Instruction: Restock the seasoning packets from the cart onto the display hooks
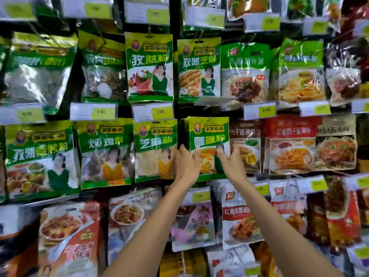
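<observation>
Both arms reach up; left hand (186, 162) and right hand (231, 162) pinch the packet (208, 134), steadying it to thread onto its hook.

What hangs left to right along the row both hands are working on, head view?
Green cumin-blend packet → stewed-chicken seasoning packet → sesame powder packet → curry powder packet, held between left hand and right hand → brown noodle-sauce packet → red noodle-sauce packet.

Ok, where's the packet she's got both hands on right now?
In the head view, the green curry packet sits just right of centre in the middle row, between the left hand and right hand, beside the sesame packet.
</observation>
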